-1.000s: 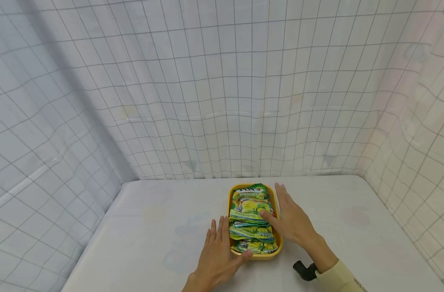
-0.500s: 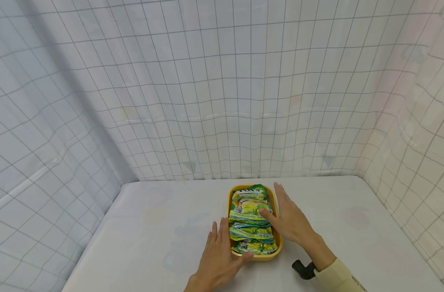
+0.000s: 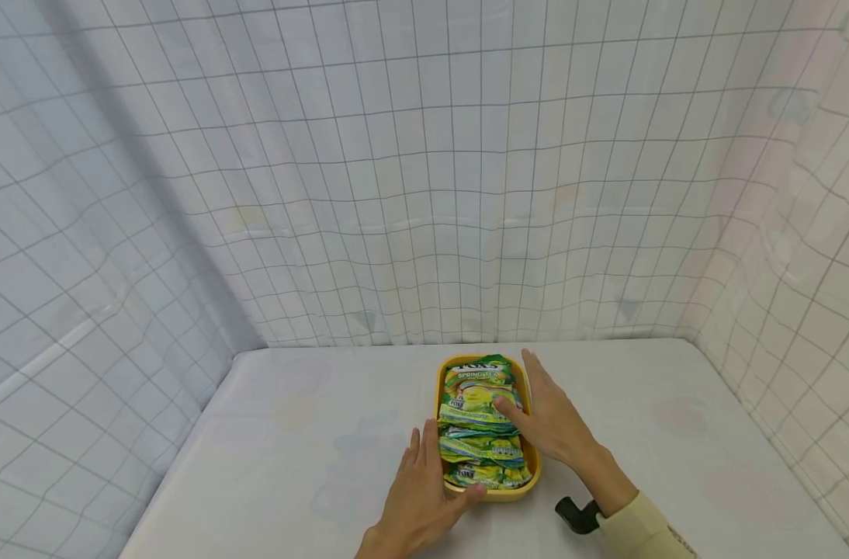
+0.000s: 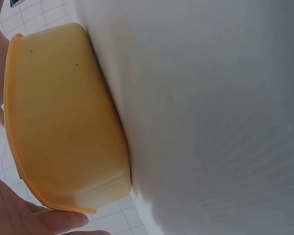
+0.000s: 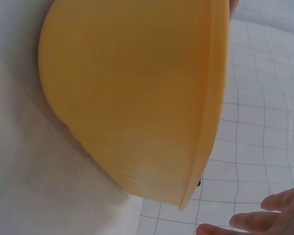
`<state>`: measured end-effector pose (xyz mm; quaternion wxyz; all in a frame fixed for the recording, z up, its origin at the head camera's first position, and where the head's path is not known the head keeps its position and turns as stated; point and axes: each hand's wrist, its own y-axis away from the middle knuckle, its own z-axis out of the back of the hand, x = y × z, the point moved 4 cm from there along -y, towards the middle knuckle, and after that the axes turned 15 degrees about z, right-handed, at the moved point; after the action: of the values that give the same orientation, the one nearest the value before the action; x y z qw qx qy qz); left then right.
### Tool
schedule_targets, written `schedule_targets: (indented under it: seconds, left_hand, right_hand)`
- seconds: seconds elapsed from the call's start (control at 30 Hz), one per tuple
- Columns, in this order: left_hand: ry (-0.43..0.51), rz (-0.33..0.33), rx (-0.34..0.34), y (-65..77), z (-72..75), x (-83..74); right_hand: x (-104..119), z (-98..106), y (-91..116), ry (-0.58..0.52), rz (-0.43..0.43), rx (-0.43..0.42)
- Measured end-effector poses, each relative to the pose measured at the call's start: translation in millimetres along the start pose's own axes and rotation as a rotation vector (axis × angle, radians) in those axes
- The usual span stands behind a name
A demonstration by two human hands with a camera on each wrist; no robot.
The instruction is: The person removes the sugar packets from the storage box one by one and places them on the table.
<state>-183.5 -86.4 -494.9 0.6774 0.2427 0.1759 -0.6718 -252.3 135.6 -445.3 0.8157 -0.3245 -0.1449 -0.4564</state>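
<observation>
The tub [image 3: 506, 494] sits on the surface [image 3: 292, 466], full of green packets [image 3: 482, 448]. Left of the tub, the left hand [image 3: 419, 497] has its fingers straight along the rim, thumb spread over the near edge. Right of the tub, the right hand [image 3: 556, 423] has fingers extended, thumb over the packets; I cannot tell whether it touches them.

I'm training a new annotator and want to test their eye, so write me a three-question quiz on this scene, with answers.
1. True or false: the yellow tub has a lid on it.
2. Whose fingertips lie nearer the tub's far end? a) left hand's b) right hand's c) both equally
3. Fill in the label on the farthest packet: FOX'S ____ TEA.

Key:
1. False; packets show from above.
2. b, the right hand.
3. SPRING.
</observation>
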Motion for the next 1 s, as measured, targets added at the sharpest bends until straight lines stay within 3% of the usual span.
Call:
schedule_targets:
  seconds: [0.5, 1.0]
  left_hand:
    - [0.016, -0.003, 0.012, -0.8, -0.8, 1.7]
    - [0.061, 0.047, 0.049, -0.3, -1.1, 1.6]
  right_hand:
    - [1.7, -2.9, -4.9, -0.076, -0.004, 0.006]
    - [2.4, -9.5, -7.8, -0.123, -0.019, 0.005]
